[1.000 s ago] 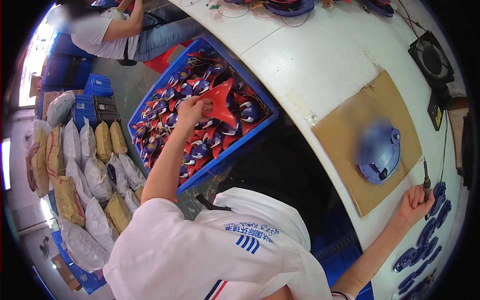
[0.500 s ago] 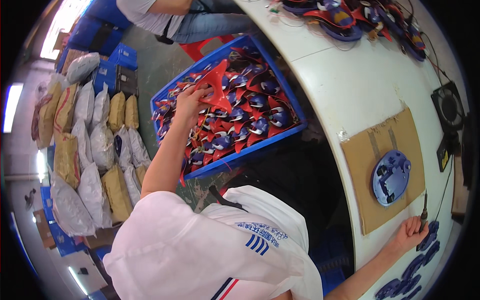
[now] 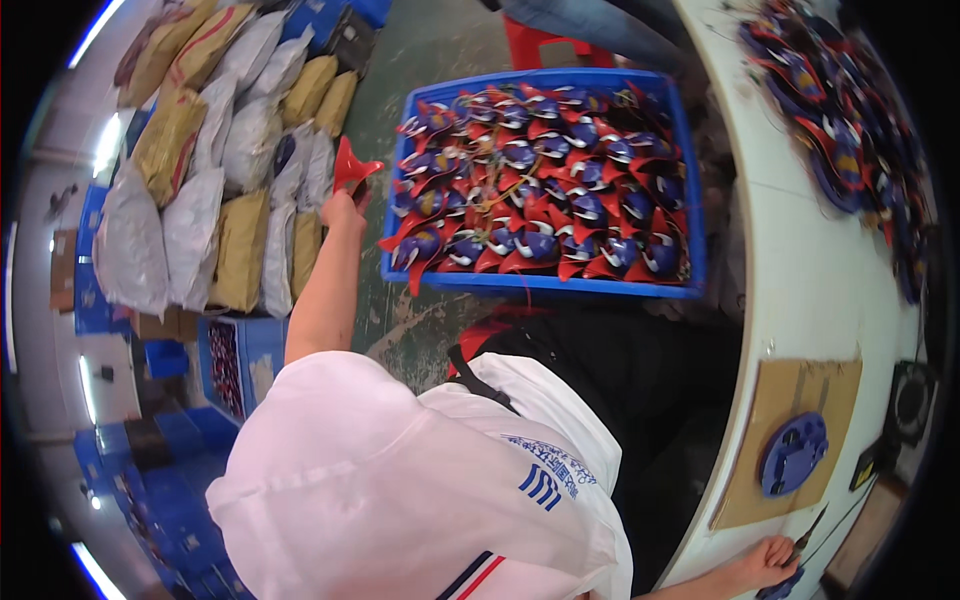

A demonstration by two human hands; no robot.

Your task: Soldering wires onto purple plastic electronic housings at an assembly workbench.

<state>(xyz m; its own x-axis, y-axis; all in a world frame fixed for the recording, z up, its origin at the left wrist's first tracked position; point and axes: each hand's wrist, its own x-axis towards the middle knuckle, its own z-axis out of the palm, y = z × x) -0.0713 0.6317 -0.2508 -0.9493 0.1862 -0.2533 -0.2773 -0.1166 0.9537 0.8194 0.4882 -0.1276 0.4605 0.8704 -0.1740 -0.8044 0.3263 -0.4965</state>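
Note:
Away to the left, my left hand (image 3: 343, 208) grips a red, pointed, curved plastic part (image 3: 358, 172), held beside the crate and apart from it. The blue crate (image 3: 540, 284) is packed with assemblies in red, purple and white, with thin wires among them. At the lower right, my right hand (image 3: 768, 564) is closed around a thin soldering iron (image 3: 806, 536), its tip pointing up and away. Just beyond that hand, a purple oval plastic shell (image 3: 795, 455) lies on a cardboard sheet (image 3: 740, 510) on the white table.
The white table (image 3: 800, 290) runs along my right, with a heap of wired red-and-purple assemblies (image 3: 845, 150) at its far end. A small black fan (image 3: 910, 400) stands at its right edge. Stacked sacks (image 3: 240, 240) fill the left. A red stool (image 3: 545, 45) stands beyond the crate.
My left hand has carried the red part from above the crate out to its left. The view has turned left, so crate and table appear farther right. My right hand still holds the soldering iron.

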